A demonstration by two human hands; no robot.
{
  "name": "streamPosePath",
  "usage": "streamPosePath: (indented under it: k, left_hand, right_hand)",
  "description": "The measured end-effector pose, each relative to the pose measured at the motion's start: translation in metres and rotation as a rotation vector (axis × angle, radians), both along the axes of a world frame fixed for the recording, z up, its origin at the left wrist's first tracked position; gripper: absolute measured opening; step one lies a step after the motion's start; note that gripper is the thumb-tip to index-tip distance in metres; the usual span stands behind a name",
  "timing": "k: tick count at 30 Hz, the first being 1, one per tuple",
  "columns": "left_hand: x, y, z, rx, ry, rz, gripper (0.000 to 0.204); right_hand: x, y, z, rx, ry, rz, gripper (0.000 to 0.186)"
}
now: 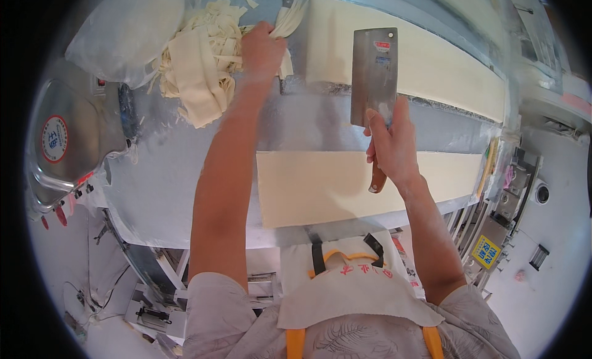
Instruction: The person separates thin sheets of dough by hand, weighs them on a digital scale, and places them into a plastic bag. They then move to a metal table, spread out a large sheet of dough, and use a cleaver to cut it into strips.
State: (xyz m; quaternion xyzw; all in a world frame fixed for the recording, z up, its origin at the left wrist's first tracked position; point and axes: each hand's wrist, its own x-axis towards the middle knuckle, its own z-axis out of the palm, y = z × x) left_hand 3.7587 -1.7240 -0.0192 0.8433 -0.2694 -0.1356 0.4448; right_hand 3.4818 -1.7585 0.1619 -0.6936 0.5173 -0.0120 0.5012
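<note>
My right hand [394,143] is closed around the wooden handle of a cleaver [374,75], its wide blade pointing away from me and overlapping a long sheet of dough [444,57]. My left hand [264,50] grips a bunch of pale dough strips [288,18], just left of that sheet's end. Beside this hand lies a heap of dough scraps [200,69], loose strips mixed with wide folded pieces. A second flat dough sheet [327,186] stretches along the table's near side, partly below the cleaver's handle.
The far sheet rests on a dark speckled slab [345,89]. A cloudy plastic bag [126,32] sits at the far left, behind a shiny metal machine [74,127]. The floury table [160,192] has its near edge by my apron. More metal equipment [499,223] stands at the right.
</note>
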Motion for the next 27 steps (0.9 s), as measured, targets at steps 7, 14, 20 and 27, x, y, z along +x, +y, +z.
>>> streamPosePath:
  k: [7, 14, 20, 27]
  left_hand:
    - [0.015, 0.011, 0.002, 0.164, -0.152, -0.070, 0.029]
    - [0.030, 0.019, -0.003, 0.099, -0.274, -0.011, 0.039]
    - [0.039, 0.037, -0.020, 0.419, -0.788, -0.147, 0.027]
    - [-0.085, 0.036, 0.085, -0.061, 0.261, -0.121, 0.032]
  right_hand:
    - [-0.003, 0.003, -0.002, 0.072, -0.026, 0.004, 0.029]
    - [0.015, 0.012, 0.004, 0.130, -0.099, 0.057, 0.031]
    - [-0.026, 0.021, 0.017, 0.162, -0.027, 0.018, 0.029]
    - [-0.109, -0.013, 0.015, 0.164, -0.305, -0.325, 0.023]
